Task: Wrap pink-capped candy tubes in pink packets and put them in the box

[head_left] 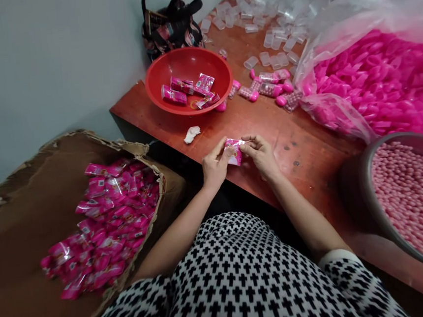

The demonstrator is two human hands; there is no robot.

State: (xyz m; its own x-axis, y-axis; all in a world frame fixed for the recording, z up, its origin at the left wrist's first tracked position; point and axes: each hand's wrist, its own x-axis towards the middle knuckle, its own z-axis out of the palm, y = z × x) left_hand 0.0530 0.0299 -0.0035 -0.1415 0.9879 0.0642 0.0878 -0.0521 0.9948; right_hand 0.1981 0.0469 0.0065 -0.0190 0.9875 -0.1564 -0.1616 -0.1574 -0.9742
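Observation:
Over the table's front edge, a small pink printed wrapper [234, 152] is held up between my two hands. My left hand [215, 167] pinches its left side, thumb in front. My right hand [262, 155] has its fingertips closed on the upper right corner. Whether anything is inside the wrapper, I cannot tell. Beyond my hands stands a red bowl [191, 108] with several pink packets [174, 94] in it. A crumpled white scrap [192, 134] lies between bowl and hands. Several clear tubes of pink beads with pink caps [270, 89] lie farther right.
At left, a cardboard box [14, 235] holds a heap of pink packets [106, 227]. To the right are a plastic bag of pink parts [386, 79] and a grey tub [362, 185] of pink beads [411, 195]. Clear cups [275, 39] and a handbag [172, 28] sit at the back.

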